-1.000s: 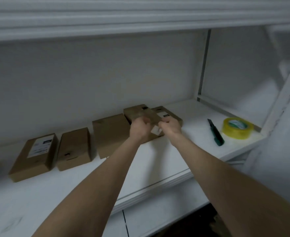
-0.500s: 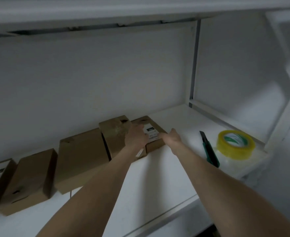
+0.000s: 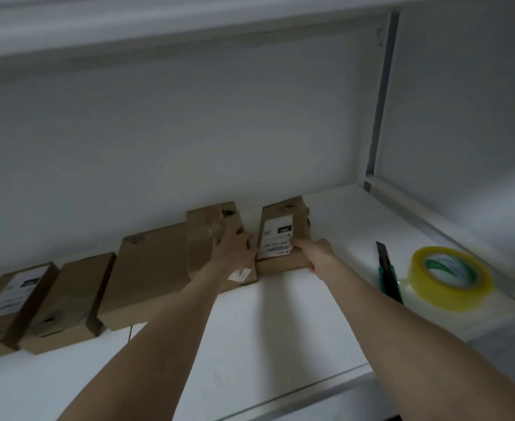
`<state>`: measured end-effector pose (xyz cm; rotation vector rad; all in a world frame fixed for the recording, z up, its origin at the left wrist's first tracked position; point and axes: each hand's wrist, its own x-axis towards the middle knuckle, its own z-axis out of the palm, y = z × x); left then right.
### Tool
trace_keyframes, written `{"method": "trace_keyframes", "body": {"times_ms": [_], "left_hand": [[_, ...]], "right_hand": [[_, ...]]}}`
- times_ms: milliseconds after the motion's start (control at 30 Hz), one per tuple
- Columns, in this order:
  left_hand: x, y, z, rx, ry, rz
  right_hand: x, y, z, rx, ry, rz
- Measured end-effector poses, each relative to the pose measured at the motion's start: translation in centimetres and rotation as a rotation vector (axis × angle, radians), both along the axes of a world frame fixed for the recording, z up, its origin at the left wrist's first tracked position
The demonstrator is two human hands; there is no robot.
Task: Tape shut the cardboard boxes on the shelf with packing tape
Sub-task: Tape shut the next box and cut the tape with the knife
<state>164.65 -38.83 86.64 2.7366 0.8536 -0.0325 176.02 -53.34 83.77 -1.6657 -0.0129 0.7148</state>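
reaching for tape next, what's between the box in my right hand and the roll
Only a green utility knife on the white shelf, head view.

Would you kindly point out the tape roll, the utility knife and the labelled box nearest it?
tape roll point(image 3: 444, 296): head view, yellow outer wall.
utility knife point(image 3: 389, 275): head view, green handle.
labelled box point(image 3: 277, 238): head view, white label.
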Motion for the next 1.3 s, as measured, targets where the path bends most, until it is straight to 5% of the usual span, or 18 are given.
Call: {"method": "trace_keyframes", "body": {"times_ms": [200, 300, 567, 800, 867, 1033, 1300], "left_hand": [[0.6, -3.1, 2.2, -0.238, -0.491, 0.225], [0.8, -6.0, 3.3, -0.525, -0.623, 0.238], [-1.0, -11.0, 3.1, -0.765, -0.723, 0.145], [-3.5, -11.0, 0.4, -0.879, -0.492, 0.067], [-3.6, -10.3, -0.2, -0.790, -0.482, 0.096], [-3.4, -10.1, 0.3, -0.003, -0.553, -0.100], [-1.9, -10.1, -2.2, -0.027, -0.404, -0.236]], "right_hand": [[0.0, -5.7, 1.9, 0.108, 0.066, 0.179], [-0.1, -8.6, 2.3, 0.119, 0.059, 0.324], [-1.5, -13.8, 2.4, 0.066, 0.152, 0.619], [-2.6, -13.2, 2.7, 0.155, -0.033, 0.303], [-3.0, -12.9, 2.4, 0.119, -0.027, 0.305], [-3.8, -12.0, 1.3, 0.043, -0.020, 0.309], [-3.7, -11.8, 1.0, -0.113, -0.054, 0.380]]}}
